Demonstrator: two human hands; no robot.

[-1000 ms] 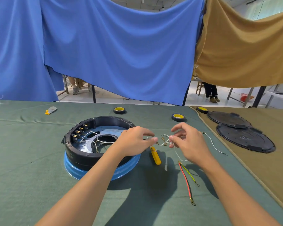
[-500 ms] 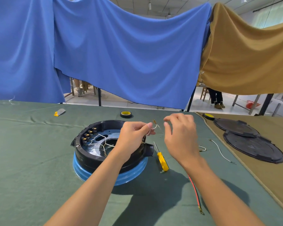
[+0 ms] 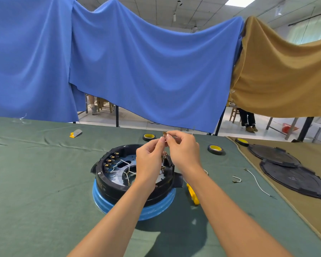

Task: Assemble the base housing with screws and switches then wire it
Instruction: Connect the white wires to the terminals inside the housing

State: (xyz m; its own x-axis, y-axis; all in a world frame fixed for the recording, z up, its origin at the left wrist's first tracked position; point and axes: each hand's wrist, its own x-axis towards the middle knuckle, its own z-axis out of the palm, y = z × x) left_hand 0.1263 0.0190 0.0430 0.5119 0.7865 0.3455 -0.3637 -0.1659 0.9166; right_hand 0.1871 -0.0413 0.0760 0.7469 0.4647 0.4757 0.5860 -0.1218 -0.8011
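Pinching thin white wire (image 3: pixel 164 134), left hand (image 3: pixel 149 162) and right hand (image 3: pixel 183 151) meet; round black housing (image 3: pixel 104 176) beneath.

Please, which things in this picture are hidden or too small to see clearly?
Head view: yellow-handled screwdriver, mostly hidden behind the right forearm; tip unseen.
Head view: round black plastic base housing, its right inner side covered by the left hand and right hand.
Head view: thin white wire with brass terminal, pinched by both hands, too small; its far end cannot be traced.
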